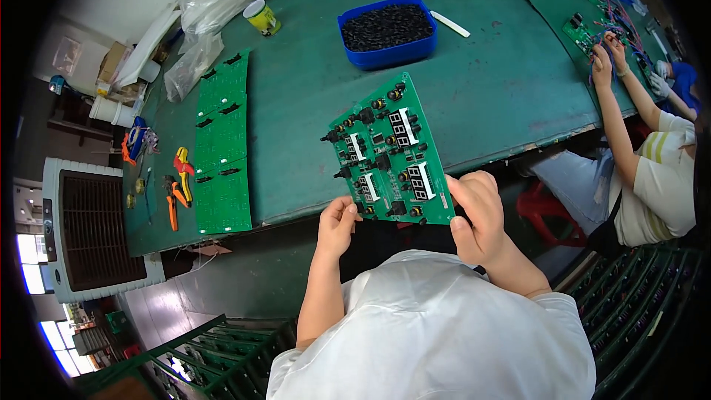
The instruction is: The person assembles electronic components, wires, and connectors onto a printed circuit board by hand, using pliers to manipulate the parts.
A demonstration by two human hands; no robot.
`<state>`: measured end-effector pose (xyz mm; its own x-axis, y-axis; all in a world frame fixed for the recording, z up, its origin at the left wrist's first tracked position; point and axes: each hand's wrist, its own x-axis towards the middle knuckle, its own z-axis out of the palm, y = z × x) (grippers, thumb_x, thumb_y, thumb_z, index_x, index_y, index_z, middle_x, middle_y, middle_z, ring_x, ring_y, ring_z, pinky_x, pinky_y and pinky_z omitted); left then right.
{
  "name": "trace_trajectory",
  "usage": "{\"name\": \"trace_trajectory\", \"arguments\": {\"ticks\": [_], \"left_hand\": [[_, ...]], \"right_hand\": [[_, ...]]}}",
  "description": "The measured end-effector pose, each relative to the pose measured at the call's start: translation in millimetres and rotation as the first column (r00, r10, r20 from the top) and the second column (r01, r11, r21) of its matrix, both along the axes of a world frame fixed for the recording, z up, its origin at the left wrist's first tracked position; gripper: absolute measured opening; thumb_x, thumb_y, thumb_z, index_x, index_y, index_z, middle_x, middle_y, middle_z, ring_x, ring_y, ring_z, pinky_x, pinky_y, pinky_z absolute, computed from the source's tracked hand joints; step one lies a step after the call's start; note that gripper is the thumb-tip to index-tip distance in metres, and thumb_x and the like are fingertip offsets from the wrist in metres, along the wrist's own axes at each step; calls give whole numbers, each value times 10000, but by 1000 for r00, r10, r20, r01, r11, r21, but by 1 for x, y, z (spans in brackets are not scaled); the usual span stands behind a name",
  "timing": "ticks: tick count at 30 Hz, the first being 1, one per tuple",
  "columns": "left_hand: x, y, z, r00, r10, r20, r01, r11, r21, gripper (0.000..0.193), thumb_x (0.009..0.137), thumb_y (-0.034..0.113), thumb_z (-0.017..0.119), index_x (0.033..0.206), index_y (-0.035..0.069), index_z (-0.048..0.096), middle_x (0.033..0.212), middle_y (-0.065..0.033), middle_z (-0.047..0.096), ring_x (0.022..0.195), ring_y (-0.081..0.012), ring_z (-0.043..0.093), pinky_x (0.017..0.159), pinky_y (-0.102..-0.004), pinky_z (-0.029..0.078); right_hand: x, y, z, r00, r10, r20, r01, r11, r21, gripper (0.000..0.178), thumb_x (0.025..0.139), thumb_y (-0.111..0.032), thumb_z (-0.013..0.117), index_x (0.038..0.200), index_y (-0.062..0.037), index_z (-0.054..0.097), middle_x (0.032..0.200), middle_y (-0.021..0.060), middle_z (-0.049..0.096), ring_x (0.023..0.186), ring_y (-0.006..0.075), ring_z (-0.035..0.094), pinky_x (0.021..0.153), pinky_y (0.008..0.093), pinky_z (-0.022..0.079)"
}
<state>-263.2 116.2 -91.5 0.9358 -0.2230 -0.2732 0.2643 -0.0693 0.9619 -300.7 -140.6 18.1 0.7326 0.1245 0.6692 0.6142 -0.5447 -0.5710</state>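
Observation:
A green circuit board [386, 167] is held up, tilted, over the near edge of the table. Black parts, several knobs and four-sided white-edged digit displays stand on its upper face. My left hand [338, 227] pinches its lower left corner between thumb and fingers. At the lower right edge my right hand [478, 216] grips it, thumb in front. Part of the fingers of both hands is hidden behind the board. To the left, a green panel of joined circuit boards [224, 144] lies flat on the table, with small black parts on it.
Beyond the board stands a blue tub [389, 58] of small black parts, beside a white strip [449, 24]. Orange-handled pliers [175, 196], a red-yellow tool [184, 170] and a yellow can [262, 18] are at left. At right, a co-worker's hands [603, 67] handle wires.

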Motion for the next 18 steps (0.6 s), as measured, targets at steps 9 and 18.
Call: {"name": "trace_trajectory", "arguments": {"ticks": [9,18], "left_hand": [[0,-2,-3,997,32,68,-26,996,-88,224,864,190,512,960,-12,523,709,-13,523,592,-73,500,505,-203,405],[0,-2,0,992,43,115,-41,999,-18,260,869,230,493,969,-10,519,630,-40,533,533,-83,485,509,-207,393]], "right_hand": [[-1,-1,-3,999,24,37,-26,998,54,402,736,-125,462,1077,85,509,735,109,524,660,253,474,657,364,354],[-1,-1,-6,999,28,30,-30,997,77,399,743,-121,456,1084,82,506,739,104,524,663,250,474,666,363,361]]}}
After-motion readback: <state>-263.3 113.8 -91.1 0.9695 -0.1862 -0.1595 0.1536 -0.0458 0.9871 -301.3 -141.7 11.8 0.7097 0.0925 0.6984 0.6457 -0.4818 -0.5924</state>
